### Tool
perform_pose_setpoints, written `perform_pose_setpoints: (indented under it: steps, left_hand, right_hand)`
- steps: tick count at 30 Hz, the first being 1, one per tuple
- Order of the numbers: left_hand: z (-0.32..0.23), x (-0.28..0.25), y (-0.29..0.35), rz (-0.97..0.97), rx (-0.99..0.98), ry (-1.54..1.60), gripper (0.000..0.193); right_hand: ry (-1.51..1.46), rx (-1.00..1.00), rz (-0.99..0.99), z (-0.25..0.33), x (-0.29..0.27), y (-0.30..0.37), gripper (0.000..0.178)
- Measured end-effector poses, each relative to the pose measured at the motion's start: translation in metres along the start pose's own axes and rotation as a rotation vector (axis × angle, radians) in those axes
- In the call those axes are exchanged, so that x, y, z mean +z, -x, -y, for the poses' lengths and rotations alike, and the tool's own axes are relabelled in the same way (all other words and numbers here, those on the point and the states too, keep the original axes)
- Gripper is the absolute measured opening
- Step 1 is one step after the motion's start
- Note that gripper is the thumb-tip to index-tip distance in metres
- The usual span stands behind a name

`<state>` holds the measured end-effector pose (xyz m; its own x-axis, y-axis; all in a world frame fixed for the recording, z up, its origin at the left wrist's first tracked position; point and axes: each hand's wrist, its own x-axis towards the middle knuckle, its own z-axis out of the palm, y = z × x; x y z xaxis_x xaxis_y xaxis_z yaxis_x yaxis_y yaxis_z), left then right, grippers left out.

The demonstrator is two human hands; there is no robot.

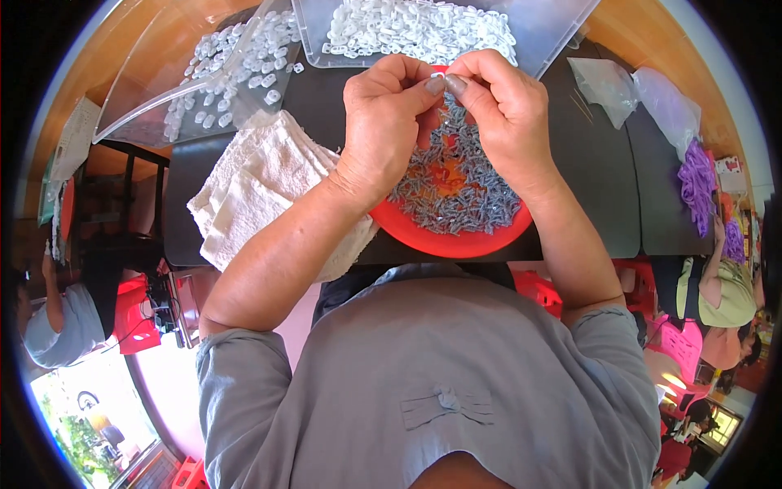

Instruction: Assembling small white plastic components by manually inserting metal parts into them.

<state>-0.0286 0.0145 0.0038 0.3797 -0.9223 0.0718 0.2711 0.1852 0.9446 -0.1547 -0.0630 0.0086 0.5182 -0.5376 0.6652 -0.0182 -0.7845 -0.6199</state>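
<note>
My left hand [381, 122] and my right hand [515, 118] meet over the far edge of a red basin [452, 244], thumbs and fingertips pinched together. Between them shows a bit of a small white plastic piece [438, 75], mostly hidden by the fingers. Many small grey parts [464, 208] fill the basin under my hands. Just beyond my fingers, a clear plastic bin [391, 62] holds a heap of small white plastic pieces [415, 31]. Beside my left forearm lies a folded whitish towel [261, 191], partly under the arm.
At the far left a clear container [138, 114] holds more white translucent pieces [224, 81]. Clear plastic bags [603, 90] and a bundle of purple strands [696, 187] lie on the right of the dark table [590, 171]. Other people sit at both sides.
</note>
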Motion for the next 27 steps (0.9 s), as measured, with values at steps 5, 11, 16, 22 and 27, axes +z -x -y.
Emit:
perform_pose_setpoints:
  steps: [5,11,16,22,27]
  left_hand:
    - [-0.001,0.000,0.000,-0.047,-0.005,0.020,0.008]
    - [0.001,-0.003,-0.005,-0.024,-0.061,0.096,0.009]
    - [0.001,-0.003,-0.006,-0.048,-0.055,0.066,0.009]
    - [-0.003,-0.003,-0.005,-0.010,-0.109,-0.074,0.012]
    - [0.000,-0.004,-0.006,-0.007,-0.097,-0.110,0.011]
  right_hand:
    - [-0.057,0.037,0.008,-0.004,0.004,0.002,0.002]
    - [0.080,-0.059,0.019,-0.011,-0.003,-0.004,0.006]
    - [0.208,-0.083,0.069,-0.006,-0.008,-0.004,0.010]
    - [0.304,-0.135,0.084,-0.003,-0.010,-0.004,0.012]
    - [0.343,-0.124,0.144,0.001,-0.012,-0.003,0.013]
